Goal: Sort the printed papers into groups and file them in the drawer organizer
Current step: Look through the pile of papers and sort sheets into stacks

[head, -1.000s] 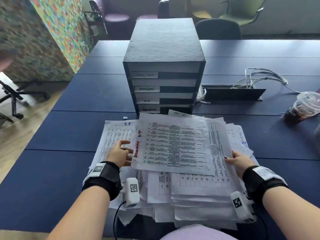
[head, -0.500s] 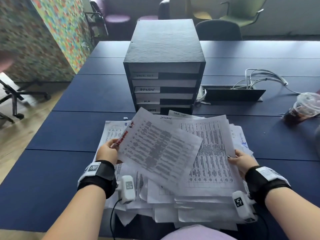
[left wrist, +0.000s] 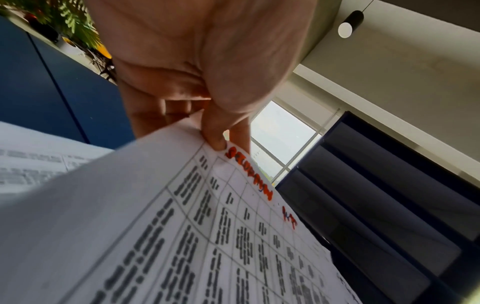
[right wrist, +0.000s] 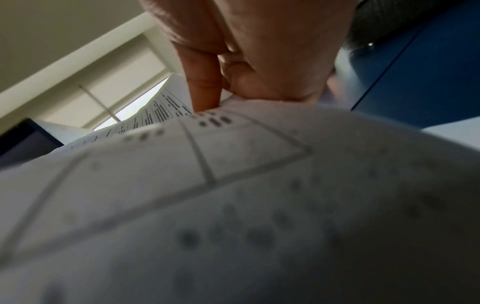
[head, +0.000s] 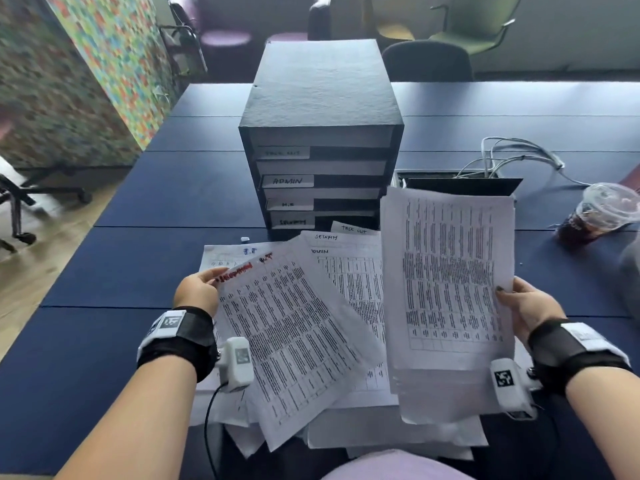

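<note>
A loose pile of printed papers (head: 349,282) lies on the blue table in front of a black drawer organizer (head: 320,143) with hand-labelled drawers. My left hand (head: 197,289) pinches the top corner of a sheet with red lettering (head: 294,341), tilted above the pile. In the left wrist view the thumb (left wrist: 215,139) presses beside the red word on that sheet (left wrist: 207,236). My right hand (head: 526,303) grips the right edge of a small stack of sheets (head: 446,289), lifted off the pile. The right wrist view shows fingers (right wrist: 205,86) curled over that stack (right wrist: 233,185).
An iced drink in a plastic cup (head: 602,213) stands at the right. A black cable box (head: 460,185) with white cords sits right of the organizer. Chairs stand beyond the table's far edge, and a patterned panel (head: 86,71) rises on the left.
The left hand has lifted the red-lettered sheet and swung it left. The right hand has raised a stack of sheets off the pile's right side, uncovering sheets labelled underneath.
</note>
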Action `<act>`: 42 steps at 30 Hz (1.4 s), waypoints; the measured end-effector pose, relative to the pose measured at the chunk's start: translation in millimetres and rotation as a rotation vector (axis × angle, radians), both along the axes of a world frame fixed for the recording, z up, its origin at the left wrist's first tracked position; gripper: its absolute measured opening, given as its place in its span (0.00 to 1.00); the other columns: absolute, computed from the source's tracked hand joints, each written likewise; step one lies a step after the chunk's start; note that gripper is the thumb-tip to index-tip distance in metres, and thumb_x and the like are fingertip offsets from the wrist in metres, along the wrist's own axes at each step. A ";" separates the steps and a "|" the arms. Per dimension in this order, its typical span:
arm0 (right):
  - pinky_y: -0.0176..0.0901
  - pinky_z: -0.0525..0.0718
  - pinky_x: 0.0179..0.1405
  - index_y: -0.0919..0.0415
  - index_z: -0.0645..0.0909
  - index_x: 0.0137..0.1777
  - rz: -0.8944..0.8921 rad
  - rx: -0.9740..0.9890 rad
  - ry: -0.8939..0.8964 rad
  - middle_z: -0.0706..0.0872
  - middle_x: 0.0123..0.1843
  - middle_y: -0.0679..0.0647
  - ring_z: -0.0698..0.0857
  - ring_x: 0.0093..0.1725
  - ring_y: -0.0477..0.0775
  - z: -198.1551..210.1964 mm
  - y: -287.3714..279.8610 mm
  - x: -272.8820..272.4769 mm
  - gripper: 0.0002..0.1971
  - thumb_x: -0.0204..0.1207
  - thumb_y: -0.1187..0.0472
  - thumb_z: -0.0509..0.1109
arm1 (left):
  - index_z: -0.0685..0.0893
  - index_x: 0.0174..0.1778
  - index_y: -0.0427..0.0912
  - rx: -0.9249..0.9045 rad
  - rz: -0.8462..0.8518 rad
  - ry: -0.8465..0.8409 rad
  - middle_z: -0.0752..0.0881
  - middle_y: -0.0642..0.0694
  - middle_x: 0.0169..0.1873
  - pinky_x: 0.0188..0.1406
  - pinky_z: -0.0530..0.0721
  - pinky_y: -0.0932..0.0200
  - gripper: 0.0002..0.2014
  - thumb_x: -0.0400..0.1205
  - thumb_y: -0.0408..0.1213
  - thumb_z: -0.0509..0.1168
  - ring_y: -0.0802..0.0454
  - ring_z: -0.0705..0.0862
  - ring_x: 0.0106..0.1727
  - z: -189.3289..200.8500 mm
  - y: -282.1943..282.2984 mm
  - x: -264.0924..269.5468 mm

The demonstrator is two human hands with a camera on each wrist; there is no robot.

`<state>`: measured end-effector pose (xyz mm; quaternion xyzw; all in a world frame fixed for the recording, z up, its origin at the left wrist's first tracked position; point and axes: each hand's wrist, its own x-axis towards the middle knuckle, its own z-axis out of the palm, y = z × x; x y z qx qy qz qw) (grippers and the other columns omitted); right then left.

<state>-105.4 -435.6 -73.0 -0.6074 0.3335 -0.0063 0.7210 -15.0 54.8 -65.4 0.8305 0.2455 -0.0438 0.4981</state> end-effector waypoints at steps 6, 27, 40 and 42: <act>0.44 0.89 0.30 0.62 0.81 0.49 0.033 0.084 -0.052 0.90 0.33 0.54 0.89 0.30 0.52 15.3 14.6 8.4 0.15 0.76 0.78 0.56 | 0.86 0.42 0.52 -0.134 -0.139 -0.075 0.88 0.47 0.40 0.36 0.85 0.58 0.14 0.81 0.26 0.63 0.49 0.84 0.36 -1.4 -38.7 -1.9; 0.47 0.75 0.36 0.69 0.76 0.54 0.202 -0.218 0.275 0.79 0.34 0.58 0.76 0.33 0.55 -39.4 69.8 10.0 0.11 0.77 0.80 0.60 | 0.81 0.66 0.45 0.294 0.246 0.144 0.76 0.36 0.67 0.69 0.70 0.49 0.20 0.77 0.32 0.63 0.35 0.71 0.68 -46.4 29.1 4.7; 0.45 0.76 0.38 0.65 0.77 0.54 0.222 -0.294 0.271 0.80 0.34 0.56 0.77 0.34 0.54 -45.5 67.5 9.1 0.10 0.78 0.76 0.62 | 0.79 0.67 0.40 0.231 0.229 0.084 0.73 0.34 0.68 0.63 0.76 0.48 0.24 0.75 0.40 0.74 0.35 0.82 0.57 -39.8 28.7 12.2; 0.47 0.77 0.41 0.66 0.78 0.55 0.227 -0.314 0.269 0.81 0.34 0.56 0.77 0.34 0.54 -46.5 67.0 8.5 0.10 0.78 0.76 0.63 | 0.82 0.62 0.39 0.253 0.200 0.088 0.81 0.35 0.63 0.59 0.79 0.48 0.19 0.76 0.41 0.72 0.35 0.83 0.56 -39.2 30.9 12.6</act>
